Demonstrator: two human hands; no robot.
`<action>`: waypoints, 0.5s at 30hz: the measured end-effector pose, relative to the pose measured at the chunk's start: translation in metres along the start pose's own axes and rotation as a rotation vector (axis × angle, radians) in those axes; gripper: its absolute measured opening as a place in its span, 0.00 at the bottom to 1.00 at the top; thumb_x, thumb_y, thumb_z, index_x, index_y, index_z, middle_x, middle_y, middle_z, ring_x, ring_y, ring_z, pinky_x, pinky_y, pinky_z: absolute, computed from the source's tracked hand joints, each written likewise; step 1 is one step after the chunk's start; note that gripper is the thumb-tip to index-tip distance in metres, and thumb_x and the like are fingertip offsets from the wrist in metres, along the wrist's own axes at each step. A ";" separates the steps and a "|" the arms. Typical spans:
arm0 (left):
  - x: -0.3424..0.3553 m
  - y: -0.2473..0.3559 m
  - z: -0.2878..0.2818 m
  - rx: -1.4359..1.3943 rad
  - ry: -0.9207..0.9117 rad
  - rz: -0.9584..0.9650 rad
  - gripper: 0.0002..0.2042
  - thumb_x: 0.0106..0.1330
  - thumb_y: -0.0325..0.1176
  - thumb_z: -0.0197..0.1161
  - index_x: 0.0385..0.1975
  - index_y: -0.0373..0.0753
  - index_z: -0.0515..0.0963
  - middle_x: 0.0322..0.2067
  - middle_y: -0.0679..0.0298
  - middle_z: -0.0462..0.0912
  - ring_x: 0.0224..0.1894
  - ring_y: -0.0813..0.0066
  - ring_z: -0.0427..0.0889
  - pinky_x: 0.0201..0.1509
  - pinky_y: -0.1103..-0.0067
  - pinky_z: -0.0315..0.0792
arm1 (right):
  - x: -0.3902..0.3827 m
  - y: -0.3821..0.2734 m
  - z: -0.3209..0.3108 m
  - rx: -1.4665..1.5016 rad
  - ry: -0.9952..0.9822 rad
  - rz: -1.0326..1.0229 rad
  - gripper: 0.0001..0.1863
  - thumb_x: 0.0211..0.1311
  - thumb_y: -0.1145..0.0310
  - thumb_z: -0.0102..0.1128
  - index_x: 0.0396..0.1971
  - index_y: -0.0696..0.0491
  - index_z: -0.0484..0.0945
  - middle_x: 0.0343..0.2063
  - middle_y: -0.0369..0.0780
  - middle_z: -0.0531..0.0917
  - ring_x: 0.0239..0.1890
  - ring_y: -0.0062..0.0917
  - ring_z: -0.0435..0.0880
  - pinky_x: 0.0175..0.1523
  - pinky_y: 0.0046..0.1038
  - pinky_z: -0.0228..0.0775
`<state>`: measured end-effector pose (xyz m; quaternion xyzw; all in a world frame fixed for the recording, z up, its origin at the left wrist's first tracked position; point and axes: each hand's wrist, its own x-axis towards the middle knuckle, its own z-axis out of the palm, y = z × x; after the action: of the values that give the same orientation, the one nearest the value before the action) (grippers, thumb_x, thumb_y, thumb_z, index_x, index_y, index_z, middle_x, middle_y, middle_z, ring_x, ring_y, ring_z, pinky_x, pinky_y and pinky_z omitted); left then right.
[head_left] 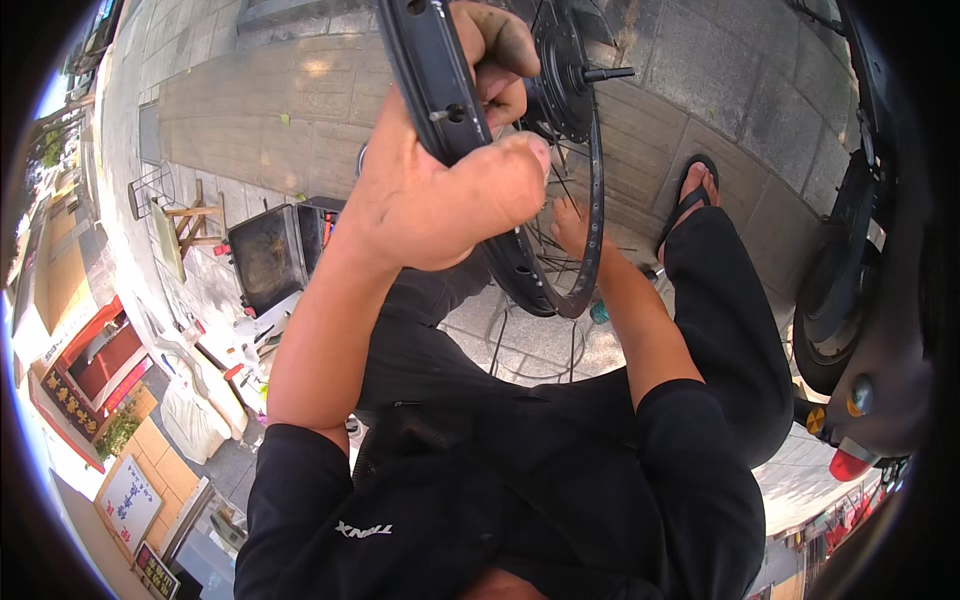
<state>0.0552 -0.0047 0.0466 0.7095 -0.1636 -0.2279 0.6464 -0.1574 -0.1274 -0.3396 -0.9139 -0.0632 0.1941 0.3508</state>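
- One spoked wheel, its black rim (425,60) tilted upright over the pavement (690,70), is held in front of a seated person in black; the rim's upper end is cut off by the frame.
- The left hand (425,195) is clenched around the near side of the rim, fingers curled inside it and thumb across its edge.
- The right hand (570,228) reaches among the spokes (568,190) beyond; its fingertips are partly hidden, and whether they grasp anything cannot be told.
- One hub (562,80) fills the wheel's middle, with one axle end (610,74) jutting out; the left hand's fingers overlap the hub side, and the spokes are too tangled to count.
- One black tool case (265,260) stands open toward the pavement's left edge; small red and blue items lie in its far half, too small to identify, beside one wooden frame (197,225).
- One sandal (688,200) shows on the right foot.
- One scooter (905,350), cut off at the rim of view, stands along the pavement's right edge, displaying one red lamp (847,463).
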 end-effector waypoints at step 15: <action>0.014 -0.006 0.030 -0.143 -0.016 0.154 0.19 0.57 0.35 0.70 0.45 0.36 0.73 0.34 0.67 0.73 0.39 0.76 0.73 0.45 0.73 0.72 | -0.094 -0.145 -0.367 0.148 0.116 0.391 0.15 0.67 0.75 0.63 0.48 0.69 0.84 0.35 0.50 0.90 0.37 0.29 0.92 0.47 0.31 0.84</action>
<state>0.0508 -0.0372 0.0367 0.6450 -0.2058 -0.1943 0.7099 -0.0943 -0.2696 0.0354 -0.8903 0.1497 0.2098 0.3755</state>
